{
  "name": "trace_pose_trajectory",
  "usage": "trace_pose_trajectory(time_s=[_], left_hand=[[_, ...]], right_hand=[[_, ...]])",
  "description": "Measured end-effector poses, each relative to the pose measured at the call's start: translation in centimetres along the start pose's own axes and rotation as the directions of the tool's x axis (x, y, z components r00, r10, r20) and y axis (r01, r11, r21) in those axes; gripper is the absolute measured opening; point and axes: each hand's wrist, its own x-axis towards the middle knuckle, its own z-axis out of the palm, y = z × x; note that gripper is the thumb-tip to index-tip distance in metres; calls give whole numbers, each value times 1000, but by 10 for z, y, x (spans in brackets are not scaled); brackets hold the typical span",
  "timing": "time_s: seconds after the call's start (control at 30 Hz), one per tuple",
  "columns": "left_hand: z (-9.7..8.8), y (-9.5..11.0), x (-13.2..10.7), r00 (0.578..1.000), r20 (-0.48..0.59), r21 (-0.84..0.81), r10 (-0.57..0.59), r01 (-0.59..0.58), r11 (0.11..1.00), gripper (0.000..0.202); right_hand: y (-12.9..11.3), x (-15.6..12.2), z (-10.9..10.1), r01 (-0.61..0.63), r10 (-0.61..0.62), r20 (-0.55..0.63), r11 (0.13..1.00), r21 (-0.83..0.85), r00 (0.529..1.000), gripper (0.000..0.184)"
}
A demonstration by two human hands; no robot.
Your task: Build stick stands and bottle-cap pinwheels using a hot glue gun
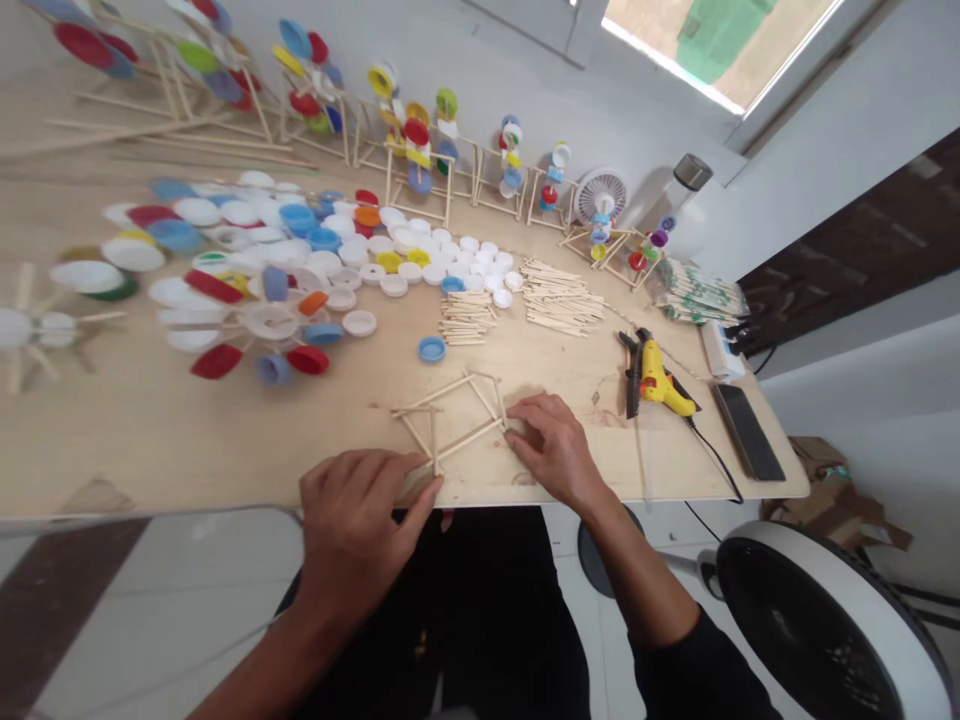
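A small frame of thin wooden sticks [469, 437] stands on the table near its front edge. My left hand [367, 505] pinches its near left corner between thumb and fingers. On the other side, my right hand [556, 447] has thumb and fingertips closed on the right corner. Behind the frame lie a blue bottle cap [431, 348] and a small pile of short sticks [466, 318]. A yellow glue gun [660, 380] rests on its stand to the right of my right hand.
Many bottle caps [360, 322] cover the table's left and middle. Cap wheels on stick frames [420, 165] line the wall. A larger stick pile [562, 298], a phone [748, 432], a power strip [721, 352] and a bottle [675, 195] are at the right. A large fan [832, 620] stands beside the table.
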Motion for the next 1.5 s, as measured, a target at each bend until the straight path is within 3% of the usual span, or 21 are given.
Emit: trace_pose_trajectory(time_s=[0.93, 1.5], left_hand=[[1, 3, 3, 997, -45, -41, -57, 55, 998, 6], [2, 4, 3, 997, -74, -20, -28, 26, 999, 7]], right_hand=[[0, 0, 2, 12, -13, -18, 1000, -25, 1000, 18], [-1, 0, 5, 28, -30, -56, 999, -46, 998, 16]])
